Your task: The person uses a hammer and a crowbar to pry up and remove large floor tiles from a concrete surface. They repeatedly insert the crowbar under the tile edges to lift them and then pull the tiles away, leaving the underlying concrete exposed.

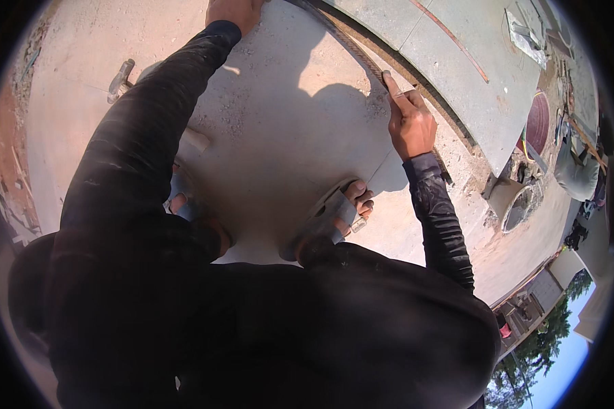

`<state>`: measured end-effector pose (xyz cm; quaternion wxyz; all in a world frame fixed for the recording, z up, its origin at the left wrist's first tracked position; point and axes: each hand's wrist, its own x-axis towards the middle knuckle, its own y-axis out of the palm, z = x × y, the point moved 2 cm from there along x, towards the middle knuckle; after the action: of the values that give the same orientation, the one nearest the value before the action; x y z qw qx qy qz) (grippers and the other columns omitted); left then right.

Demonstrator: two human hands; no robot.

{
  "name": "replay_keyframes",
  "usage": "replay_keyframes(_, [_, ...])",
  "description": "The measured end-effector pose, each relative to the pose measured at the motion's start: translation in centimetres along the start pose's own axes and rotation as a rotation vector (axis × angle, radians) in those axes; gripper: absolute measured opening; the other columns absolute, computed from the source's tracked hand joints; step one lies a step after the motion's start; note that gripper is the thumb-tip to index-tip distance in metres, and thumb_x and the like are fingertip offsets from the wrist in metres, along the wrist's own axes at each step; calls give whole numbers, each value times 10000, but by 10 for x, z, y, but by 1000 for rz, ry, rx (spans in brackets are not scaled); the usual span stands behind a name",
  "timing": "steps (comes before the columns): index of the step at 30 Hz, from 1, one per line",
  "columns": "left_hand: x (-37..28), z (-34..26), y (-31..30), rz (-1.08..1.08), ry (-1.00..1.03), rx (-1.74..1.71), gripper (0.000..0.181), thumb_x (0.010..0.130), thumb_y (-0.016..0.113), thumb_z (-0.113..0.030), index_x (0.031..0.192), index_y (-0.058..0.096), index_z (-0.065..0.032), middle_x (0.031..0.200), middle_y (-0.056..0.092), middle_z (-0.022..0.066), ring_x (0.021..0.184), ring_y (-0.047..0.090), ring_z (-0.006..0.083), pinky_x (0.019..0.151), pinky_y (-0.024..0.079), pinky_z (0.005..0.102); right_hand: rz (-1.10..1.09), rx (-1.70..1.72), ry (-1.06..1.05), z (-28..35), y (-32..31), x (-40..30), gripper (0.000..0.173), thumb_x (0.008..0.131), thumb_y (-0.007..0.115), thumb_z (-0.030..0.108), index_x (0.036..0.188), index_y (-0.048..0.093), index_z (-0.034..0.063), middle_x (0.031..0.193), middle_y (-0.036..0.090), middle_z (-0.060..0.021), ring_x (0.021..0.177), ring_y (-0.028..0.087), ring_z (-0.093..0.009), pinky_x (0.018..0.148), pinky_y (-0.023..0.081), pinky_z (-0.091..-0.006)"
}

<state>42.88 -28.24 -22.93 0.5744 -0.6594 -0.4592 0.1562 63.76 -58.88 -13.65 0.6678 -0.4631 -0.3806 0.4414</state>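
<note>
A long ribbed steel bar (345,38) curves across the upper middle, by the edge of a grey slab. My right hand (412,117) is on this bar, its index finger stretched along it and the other fingers curled; its lower end shows past my wrist. At the top rim my left hand (234,14) is partly cut off by the picture's edge, and what its fingers hold or touch is hidden. A hammer (120,82) lies on the pale floor to the left of my left forearm. Close to my feet lies a small pale piece (196,139), perhaps a handle, partly behind that sleeve.
Large grey slabs (455,61) lie beyond a gap at the upper right, with a thin reddish rod (452,38) on them. A white bucket (511,204) lies tipped at the right, near a reddish tub (537,122). My sandalled feet (332,209) stand on the dusty floor.
</note>
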Motion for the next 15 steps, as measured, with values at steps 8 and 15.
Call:
replay_keyframes(8, [54, 27, 16, 358, 24, 230, 474, 913, 501, -422, 1139, 640, -29, 1163, 621, 220, 1122, 569, 332, 997, 402, 431, 101, -268, 95, -95, -33, -55, 584, 842, 596, 40, 1322, 540, 369, 743, 568, -59, 578, 614, -250, 517, 503, -383])
replay_keyframes(15, [46, -63, 50, 384, 13, 249, 562, 898, 422, -485, 1326, 519, -134, 1311, 560, 143, 1215, 526, 325, 1033, 379, 452, 121, -371, 364, -161, -119, -203, 477, 900, 586, 106, 1333, 541, 300, 757, 572, -55, 610, 608, -269, 533, 507, -400])
